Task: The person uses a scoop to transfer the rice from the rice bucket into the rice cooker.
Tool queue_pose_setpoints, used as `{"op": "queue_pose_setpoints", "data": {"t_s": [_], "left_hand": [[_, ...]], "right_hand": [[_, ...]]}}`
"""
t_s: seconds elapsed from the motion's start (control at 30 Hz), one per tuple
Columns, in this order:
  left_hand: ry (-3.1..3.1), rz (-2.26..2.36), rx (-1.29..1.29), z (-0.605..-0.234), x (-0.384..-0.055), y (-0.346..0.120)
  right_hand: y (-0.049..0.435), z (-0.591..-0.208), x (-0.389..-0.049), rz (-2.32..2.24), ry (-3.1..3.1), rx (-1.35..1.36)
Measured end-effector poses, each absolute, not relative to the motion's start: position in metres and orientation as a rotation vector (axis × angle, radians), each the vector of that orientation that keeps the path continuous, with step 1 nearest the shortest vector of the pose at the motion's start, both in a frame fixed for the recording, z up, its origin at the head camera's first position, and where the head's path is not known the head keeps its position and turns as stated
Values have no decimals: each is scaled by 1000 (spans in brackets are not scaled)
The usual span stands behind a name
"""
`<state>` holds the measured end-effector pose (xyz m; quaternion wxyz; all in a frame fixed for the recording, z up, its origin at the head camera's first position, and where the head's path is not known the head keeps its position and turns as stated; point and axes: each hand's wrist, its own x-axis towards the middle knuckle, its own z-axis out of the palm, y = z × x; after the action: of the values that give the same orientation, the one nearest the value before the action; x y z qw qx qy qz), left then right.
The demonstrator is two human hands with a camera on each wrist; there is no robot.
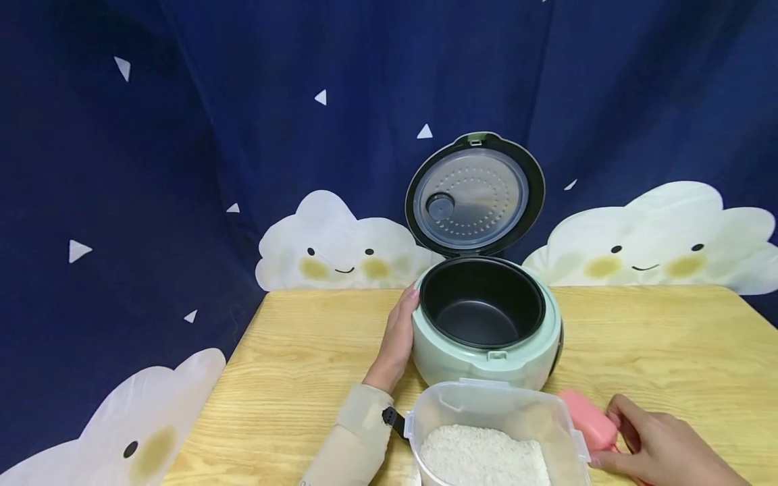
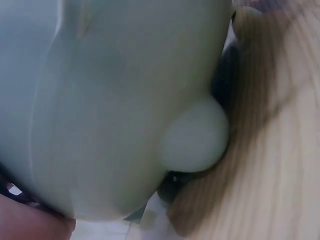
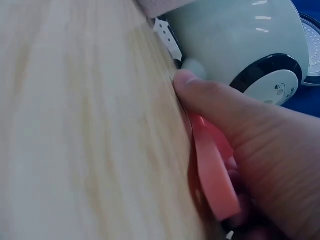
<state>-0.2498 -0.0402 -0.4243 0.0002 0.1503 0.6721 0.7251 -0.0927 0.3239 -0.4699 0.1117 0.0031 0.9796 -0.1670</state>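
Note:
A mint-green rice cooker [image 1: 486, 364] stands with its lid [image 1: 474, 196] raised, showing a dark inner pot [image 1: 480, 304]. My left hand [image 1: 398, 337] rests along the cooker's left side, its fingers fairly straight against the body. In front of the cooker is a clear plastic container [image 1: 535, 405] holding white rice [image 1: 483, 455]. Right of that container, my right hand [image 1: 662, 442] grips a pink scoop [image 1: 586, 418] low at the wooden table. Thumb and fingers lie on either side of the pink piece [image 3: 215, 175] in the right wrist view.
The wooden table [image 1: 668, 337] extends to both sides of the cooker. Behind it hangs a dark blue curtain [image 1: 365, 40] with white triangles and smiling clouds. A control panel [image 3: 275, 90] shows on the cooker's right side in the right wrist view.

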Motion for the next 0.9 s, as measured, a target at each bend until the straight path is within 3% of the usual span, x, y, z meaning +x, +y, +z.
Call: {"op": "queue_pose_setpoints", "data": {"t_s": [0.9], "left_hand": [[2121,2309,402,-428,-251,-40]], "right_hand": [[330,-463,-95,-653,2738,140]]}}
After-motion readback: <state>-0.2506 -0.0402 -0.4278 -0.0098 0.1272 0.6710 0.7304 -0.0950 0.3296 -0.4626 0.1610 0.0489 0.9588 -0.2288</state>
